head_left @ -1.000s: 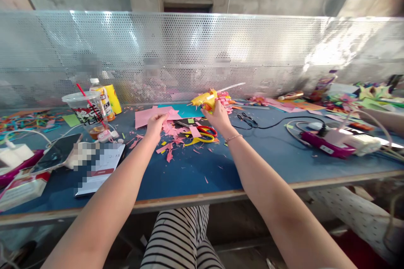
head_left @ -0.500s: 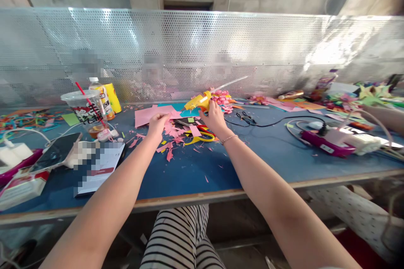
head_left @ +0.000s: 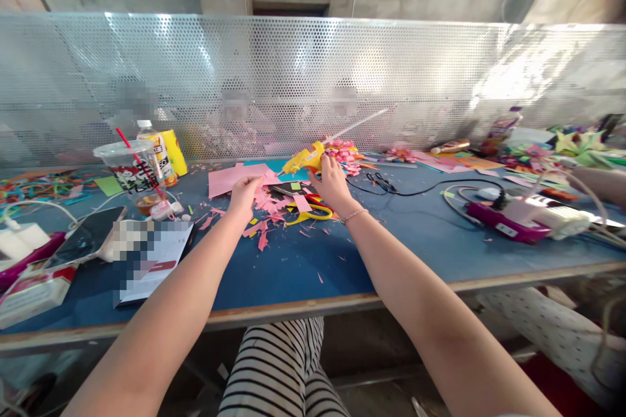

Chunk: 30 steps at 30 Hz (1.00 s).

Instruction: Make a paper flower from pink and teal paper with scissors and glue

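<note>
Since aim presumably needs steadying, pink paper piece [head_left: 268, 175] is pinched by left hand [head_left: 244, 194], fingertips closed, at eight o'clock from yellow hot-glue gun [head_left: 304, 159], gripped in right hand [head_left: 333, 180], fingers curled.

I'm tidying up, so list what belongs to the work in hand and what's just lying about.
Probably in the work:
yellow glue gun, in right hand
pink paper piece, in left hand
scissors

Probably just lying about:
plastic cup
bottle
red-and-white box
</note>
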Motion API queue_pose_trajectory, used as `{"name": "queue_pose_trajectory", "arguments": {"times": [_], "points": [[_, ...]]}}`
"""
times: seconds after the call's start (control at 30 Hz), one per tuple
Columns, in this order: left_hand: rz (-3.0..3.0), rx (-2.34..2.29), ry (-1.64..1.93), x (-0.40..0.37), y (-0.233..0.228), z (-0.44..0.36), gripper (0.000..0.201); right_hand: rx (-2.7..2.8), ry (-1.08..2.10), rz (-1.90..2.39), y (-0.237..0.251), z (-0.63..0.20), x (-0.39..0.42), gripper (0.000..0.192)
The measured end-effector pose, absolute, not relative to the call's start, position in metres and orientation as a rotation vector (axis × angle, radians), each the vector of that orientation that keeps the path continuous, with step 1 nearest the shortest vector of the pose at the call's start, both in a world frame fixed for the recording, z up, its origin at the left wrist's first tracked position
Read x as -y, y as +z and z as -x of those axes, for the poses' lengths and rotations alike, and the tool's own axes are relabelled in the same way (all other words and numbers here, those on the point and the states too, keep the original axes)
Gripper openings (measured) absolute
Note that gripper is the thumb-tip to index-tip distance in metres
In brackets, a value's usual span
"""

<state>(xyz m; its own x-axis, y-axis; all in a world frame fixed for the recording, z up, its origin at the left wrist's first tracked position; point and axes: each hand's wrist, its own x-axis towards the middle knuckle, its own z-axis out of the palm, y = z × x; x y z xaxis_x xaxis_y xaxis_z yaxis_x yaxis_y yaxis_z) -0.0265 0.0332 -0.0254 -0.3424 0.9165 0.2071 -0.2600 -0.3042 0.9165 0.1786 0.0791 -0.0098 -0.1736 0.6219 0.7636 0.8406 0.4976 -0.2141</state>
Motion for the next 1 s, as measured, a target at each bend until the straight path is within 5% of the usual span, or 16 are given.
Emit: {"name": "queue_pose_trajectory", "arguments": {"times": [0.73, 1.0], "points": [[-0.963, -1.090, 1.732, -0.033, -0.025, 0.027, 0.023, 1.848, -0.344, 1.255, -0.010, -0.180, -0.083, 0.036], [-0.965, -1.089, 1.725, -0.031, -0.024, 0.025, 0.023, 1.871, -0.228, 1.666, -0.022, -0.201, -0.090, 0.046]]}}
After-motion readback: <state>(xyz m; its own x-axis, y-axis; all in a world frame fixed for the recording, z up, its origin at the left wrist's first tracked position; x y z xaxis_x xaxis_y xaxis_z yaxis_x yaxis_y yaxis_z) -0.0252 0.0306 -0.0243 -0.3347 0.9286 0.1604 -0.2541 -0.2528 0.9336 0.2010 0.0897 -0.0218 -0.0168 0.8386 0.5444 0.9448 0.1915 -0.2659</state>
